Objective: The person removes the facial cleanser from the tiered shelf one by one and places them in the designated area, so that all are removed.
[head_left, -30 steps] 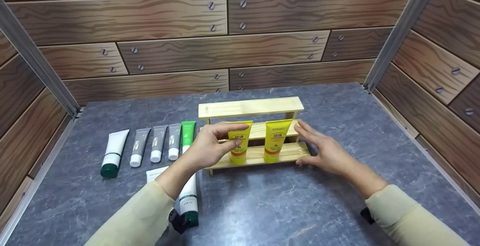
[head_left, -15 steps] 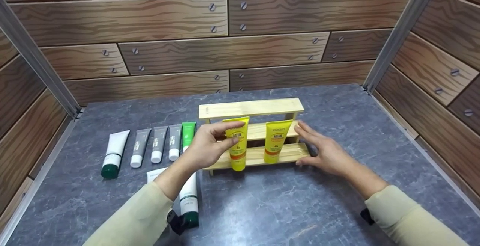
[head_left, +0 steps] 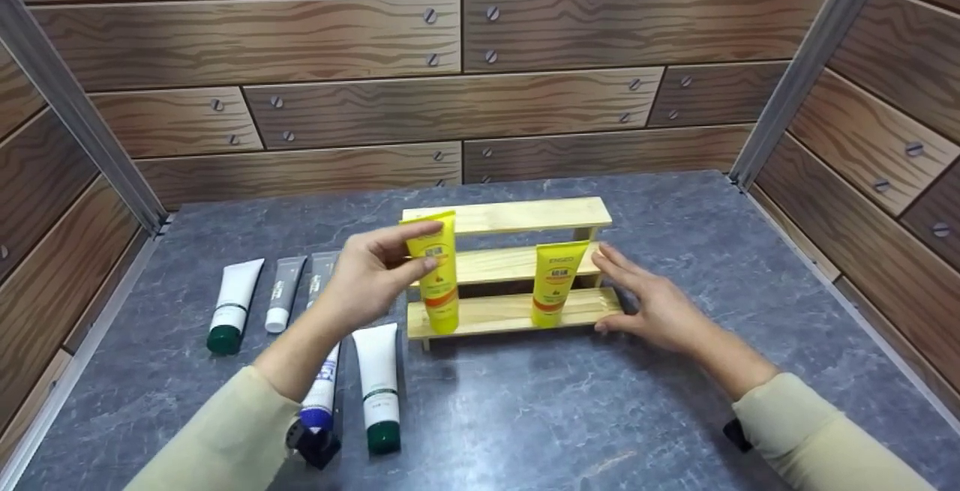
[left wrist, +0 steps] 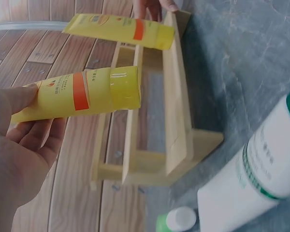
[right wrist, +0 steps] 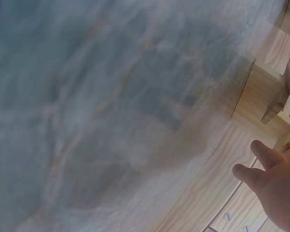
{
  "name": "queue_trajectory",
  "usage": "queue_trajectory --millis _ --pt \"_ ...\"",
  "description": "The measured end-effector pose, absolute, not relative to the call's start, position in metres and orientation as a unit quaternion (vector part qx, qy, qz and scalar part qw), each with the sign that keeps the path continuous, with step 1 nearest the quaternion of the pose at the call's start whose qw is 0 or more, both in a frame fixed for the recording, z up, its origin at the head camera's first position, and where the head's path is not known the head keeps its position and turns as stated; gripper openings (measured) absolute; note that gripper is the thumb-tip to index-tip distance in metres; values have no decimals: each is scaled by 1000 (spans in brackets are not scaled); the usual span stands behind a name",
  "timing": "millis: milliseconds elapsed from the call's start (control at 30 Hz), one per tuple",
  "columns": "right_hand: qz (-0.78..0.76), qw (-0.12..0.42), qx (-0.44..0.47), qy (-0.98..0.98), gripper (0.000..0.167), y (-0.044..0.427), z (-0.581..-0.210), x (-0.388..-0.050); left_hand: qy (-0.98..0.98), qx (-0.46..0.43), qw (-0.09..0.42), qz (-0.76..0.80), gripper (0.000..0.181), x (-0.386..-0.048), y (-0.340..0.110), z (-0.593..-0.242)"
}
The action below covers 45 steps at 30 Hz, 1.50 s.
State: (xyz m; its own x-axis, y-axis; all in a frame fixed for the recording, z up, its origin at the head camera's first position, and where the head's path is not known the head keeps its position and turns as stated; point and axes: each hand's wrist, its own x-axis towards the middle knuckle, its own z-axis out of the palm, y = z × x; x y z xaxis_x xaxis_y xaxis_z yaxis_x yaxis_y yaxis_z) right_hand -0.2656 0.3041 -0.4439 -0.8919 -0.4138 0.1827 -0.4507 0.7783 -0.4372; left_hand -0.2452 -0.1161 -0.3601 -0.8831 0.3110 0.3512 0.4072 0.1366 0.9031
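My left hand (head_left: 367,273) pinches a yellow squeeze tube (head_left: 441,292) between thumb and fingers near its flat end, cap down. In the left wrist view, a gap shows between that tube's cap (left wrist: 128,88) and the lowest step. A matching yellow tube (head_left: 555,288) stands upright on the bottom step of a three-step wooden rack (head_left: 517,215), toward the right. My right hand (head_left: 652,307) touches the rack's right end, its thumb by the lowest step and its extended fingers by the middle one.
Left of the rack lie a white tube with a green cap (head_left: 229,307), grey tubes (head_left: 285,288), and a blue-capped tube (head_left: 321,393) partly under my left forearm. Another white tube (head_left: 379,386) lies before the rack's left end. Wood-patterned walls (head_left: 450,101) surround the table.
My left hand lifted the yellow tube off the bottom step and carried it left toward the rack's left end. The right hand stays at the rack's right end.
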Motion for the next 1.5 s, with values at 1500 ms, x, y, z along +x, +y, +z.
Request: queue_trajectory --millis 1500 --pt "247 46 244 -937 101 306 -446 -267 -831 -149 111 -524 40 -211 -222 -323"
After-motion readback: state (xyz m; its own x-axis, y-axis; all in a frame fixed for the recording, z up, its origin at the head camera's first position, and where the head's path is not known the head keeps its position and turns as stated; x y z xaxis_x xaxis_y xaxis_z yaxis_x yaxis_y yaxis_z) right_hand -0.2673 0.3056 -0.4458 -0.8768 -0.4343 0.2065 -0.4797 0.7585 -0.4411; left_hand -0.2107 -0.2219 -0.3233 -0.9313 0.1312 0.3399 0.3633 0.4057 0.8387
